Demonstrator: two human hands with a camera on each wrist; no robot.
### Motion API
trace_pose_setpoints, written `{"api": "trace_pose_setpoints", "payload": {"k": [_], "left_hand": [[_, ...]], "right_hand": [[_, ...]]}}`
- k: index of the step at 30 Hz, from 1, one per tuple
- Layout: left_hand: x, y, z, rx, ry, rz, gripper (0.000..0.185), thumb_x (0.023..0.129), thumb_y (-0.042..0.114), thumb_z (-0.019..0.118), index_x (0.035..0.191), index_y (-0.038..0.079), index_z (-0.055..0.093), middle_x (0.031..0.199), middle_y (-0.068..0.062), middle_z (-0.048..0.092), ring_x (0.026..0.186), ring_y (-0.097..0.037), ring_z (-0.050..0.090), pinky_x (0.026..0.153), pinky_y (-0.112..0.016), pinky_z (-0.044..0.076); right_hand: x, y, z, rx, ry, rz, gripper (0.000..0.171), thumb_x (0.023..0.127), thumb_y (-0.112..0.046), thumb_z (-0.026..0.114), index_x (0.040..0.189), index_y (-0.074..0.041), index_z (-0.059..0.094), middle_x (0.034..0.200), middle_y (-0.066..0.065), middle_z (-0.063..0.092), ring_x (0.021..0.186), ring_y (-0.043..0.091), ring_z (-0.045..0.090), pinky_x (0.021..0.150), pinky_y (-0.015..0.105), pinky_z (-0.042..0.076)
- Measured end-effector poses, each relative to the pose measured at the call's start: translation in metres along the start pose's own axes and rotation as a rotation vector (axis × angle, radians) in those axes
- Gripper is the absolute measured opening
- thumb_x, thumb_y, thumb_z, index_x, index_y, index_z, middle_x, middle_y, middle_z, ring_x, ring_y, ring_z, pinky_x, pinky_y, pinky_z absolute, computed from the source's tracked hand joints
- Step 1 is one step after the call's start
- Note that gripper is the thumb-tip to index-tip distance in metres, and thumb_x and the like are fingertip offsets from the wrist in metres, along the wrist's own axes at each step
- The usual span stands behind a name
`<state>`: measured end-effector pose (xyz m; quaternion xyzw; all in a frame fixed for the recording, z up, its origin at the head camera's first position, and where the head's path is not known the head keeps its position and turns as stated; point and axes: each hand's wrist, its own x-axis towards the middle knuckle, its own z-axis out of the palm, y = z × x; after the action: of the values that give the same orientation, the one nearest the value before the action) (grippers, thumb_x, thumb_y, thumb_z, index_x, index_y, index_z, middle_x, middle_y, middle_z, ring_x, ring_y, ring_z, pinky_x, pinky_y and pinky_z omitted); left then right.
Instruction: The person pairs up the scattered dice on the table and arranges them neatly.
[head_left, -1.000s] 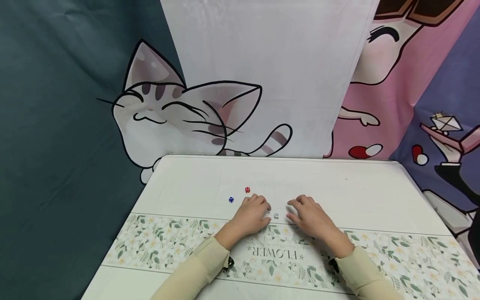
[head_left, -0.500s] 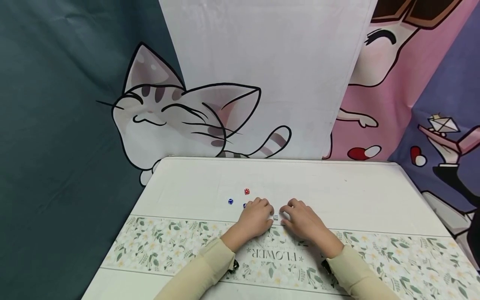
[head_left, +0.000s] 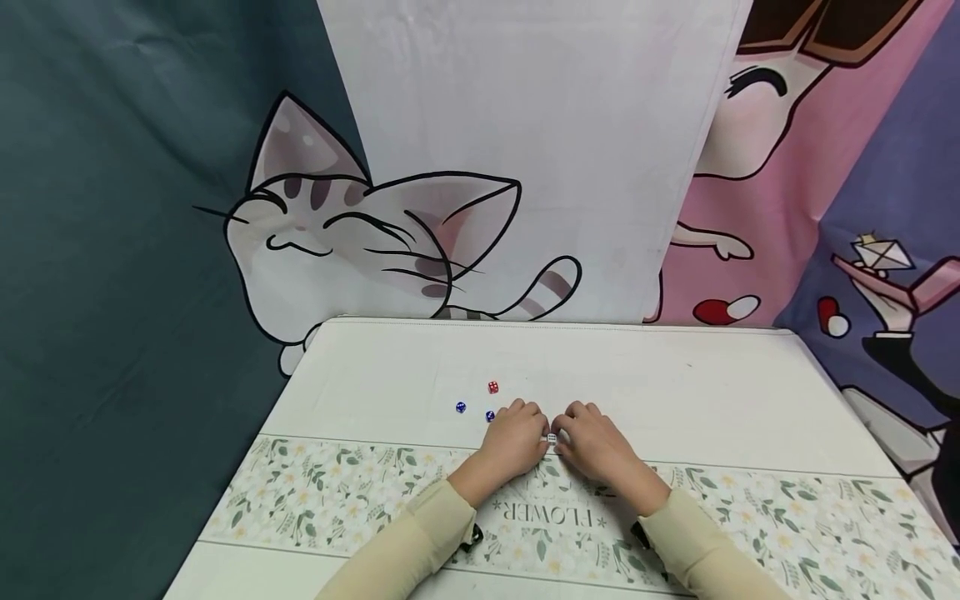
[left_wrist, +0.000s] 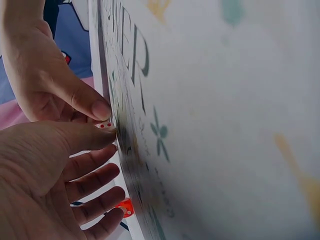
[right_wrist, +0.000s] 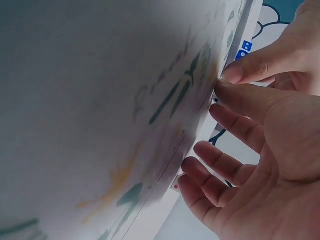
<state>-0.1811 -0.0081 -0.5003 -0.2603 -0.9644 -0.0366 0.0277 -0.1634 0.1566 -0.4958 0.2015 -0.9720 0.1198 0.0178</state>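
Observation:
A white die with dark pips point(head_left: 551, 438) lies on the table between the hands. My left hand point(head_left: 513, 440) is right at its left side, and my right hand point(head_left: 592, 443) at its right. Both hands have loosely bent fingers, the thumbs at the tabletop. In the left wrist view, the right thumb point(left_wrist: 101, 110) comes close to the left thumb point(left_wrist: 102, 136), with a white die with red pips point(left_wrist: 104, 125) showing between them. The right wrist view shows a white die with red pips point(right_wrist: 175, 184) near the right fingertips point(right_wrist: 189, 165); in the head view it is hidden.
Beyond the left hand lie a red die point(head_left: 492, 387) and two blue dice, one farther left point(head_left: 461, 407) and one close to the knuckles point(head_left: 490, 416). The white table point(head_left: 405, 358) has a floral band point(head_left: 315, 483). Printed curtains point(head_left: 525, 100) hang behind its far edge.
Both hands have closed in on the white die with dark pips, the right hand moving left and the left hand slightly right. The blue die by the left knuckles has come into view.

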Motion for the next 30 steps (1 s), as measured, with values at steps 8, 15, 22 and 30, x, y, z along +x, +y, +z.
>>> {"api": "trace_pose_setpoints", "payload": {"k": [8, 15, 22, 30], "left_hand": [[0.001, 0.002, 0.0, -0.018, -0.016, -0.019, 0.019, 0.09, 0.035, 0.073, 0.081, 0.022, 0.063, 0.092, 0.007, 0.06, 0.088, -0.014, 0.05, 0.073, -0.03, 0.042], [-0.001, 0.004, -0.002, -0.009, -0.025, -0.016, 0.021, 0.09, 0.036, 0.072, 0.08, 0.021, 0.063, 0.093, 0.005, 0.06, 0.098, -0.017, 0.056, 0.076, -0.033, 0.046], [-0.007, 0.006, -0.005, -0.003, -0.035, 0.0, 0.023, 0.089, 0.041, 0.074, 0.085, 0.019, 0.066, 0.099, 0.003, 0.063, 0.097, -0.018, 0.055, 0.075, -0.034, 0.048], [-0.014, 0.007, -0.002, -0.01, -0.043, 0.0, 0.021, 0.087, 0.039, 0.076, 0.092, 0.018, 0.07, 0.103, 0.003, 0.064, 0.095, -0.017, 0.054, 0.077, -0.035, 0.048]], "right_hand": [[0.004, -0.004, 0.0, -0.01, -0.002, 0.017, 0.008, 0.091, -0.017, 0.075, 0.097, -0.016, 0.069, 0.1, 0.005, 0.057, 0.088, 0.024, 0.05, 0.074, 0.04, 0.045], [0.002, -0.008, 0.001, -0.023, -0.023, 0.056, 0.007, 0.093, -0.02, 0.073, 0.095, -0.018, 0.067, 0.1, 0.004, 0.058, 0.089, 0.024, 0.05, 0.074, 0.041, 0.045], [-0.003, -0.014, 0.0, -0.036, -0.043, 0.07, 0.01, 0.093, -0.023, 0.073, 0.095, -0.018, 0.065, 0.101, 0.005, 0.057, 0.089, 0.023, 0.046, 0.071, 0.041, 0.045], [-0.011, -0.019, 0.001, -0.03, -0.022, 0.046, 0.01, 0.093, -0.021, 0.072, 0.092, -0.016, 0.064, 0.098, 0.005, 0.056, 0.086, 0.024, 0.046, 0.07, 0.042, 0.044]]}}
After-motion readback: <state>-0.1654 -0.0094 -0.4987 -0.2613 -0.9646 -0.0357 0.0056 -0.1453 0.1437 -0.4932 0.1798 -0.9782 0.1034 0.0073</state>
